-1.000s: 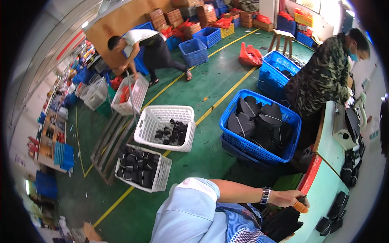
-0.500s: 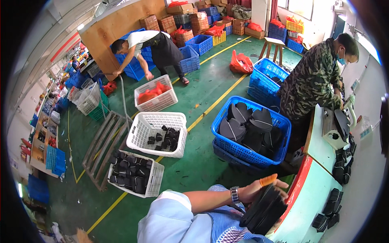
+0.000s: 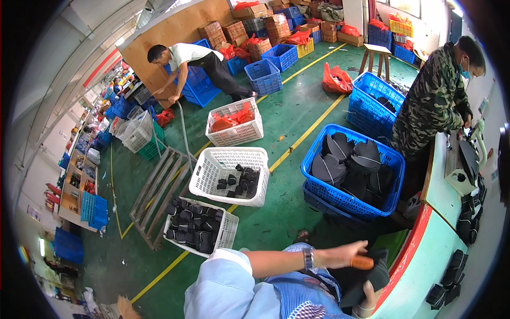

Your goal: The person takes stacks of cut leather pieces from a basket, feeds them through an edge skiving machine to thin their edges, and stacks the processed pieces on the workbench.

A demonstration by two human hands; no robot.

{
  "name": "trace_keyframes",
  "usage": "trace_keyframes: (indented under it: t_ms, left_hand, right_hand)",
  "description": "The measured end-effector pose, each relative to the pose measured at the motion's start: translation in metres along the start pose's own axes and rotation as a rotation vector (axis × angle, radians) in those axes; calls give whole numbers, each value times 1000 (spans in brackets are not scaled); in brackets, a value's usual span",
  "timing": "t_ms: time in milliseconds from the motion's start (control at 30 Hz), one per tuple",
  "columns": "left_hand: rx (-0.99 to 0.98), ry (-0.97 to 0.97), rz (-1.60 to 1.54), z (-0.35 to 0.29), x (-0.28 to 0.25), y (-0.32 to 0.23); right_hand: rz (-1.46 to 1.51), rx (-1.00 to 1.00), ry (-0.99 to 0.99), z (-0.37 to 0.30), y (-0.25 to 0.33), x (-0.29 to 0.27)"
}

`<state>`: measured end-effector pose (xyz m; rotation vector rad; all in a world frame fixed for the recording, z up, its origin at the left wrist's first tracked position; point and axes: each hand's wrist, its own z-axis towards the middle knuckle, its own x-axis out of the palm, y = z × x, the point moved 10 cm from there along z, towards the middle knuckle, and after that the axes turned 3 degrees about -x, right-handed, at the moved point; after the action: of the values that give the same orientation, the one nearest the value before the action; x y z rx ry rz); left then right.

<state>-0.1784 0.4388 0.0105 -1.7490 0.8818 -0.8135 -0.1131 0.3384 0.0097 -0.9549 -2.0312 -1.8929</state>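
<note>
A dark bundle of flat black pieces is in front of my body, beside the workbench's red edge. My left hand, with a watch at the wrist and an orange cover on one finger, lies across its upper part. Its fingers press against the black material. Lower down, my right hand grips the bundle's near edge, and much of this hand is hidden. How many layers the bundle has, I cannot tell. Several black bundles tied with pale bands lie on the bench's right side.
A blue basket of black pieces stands ahead, by the pale green workbench. White crates hold black bundles. One co-worker stands at the bench; another bends at a wheeled metal frame.
My left hand has shifted over the bundle, which now sits tilted with my right hand showing at its lower edge. The far co-worker now grips the metal frame's handle with both hands.
</note>
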Motion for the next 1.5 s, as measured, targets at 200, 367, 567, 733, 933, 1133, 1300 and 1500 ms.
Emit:
trace_keyframes:
  t_ms: [200,367,567,733,933,1133,1300,1500]
  left_hand:
    - [-71,88,-330,-9,-16,36]
    - [3,-119,-389,1,-62,34]
    - [-144,-267,134,-7,-132,9]
    - [1445,-608,446,-203,-175,-201]
    - [1712,-360,177,-268,-170,-248]
    - [1736,-374,140,-290,-161,-253]
    - [1588,-61,199,-264,-144,-257]
    - [1120,362,3,-194,-147,-190]
  right_hand:
    - [-328,49,7,24,-26,32]
    - [-446,75,20,68,-59,36]
    - [-140,113,51,120,-74,77]
    - [-286,103,-2,131,-61,94]
    - [-360,69,112,148,-52,141]
    - [-444,70,164,142,-50,140]
    - [-355,148,142,119,-51,113]
    - [-368,203,285,131,-84,141]
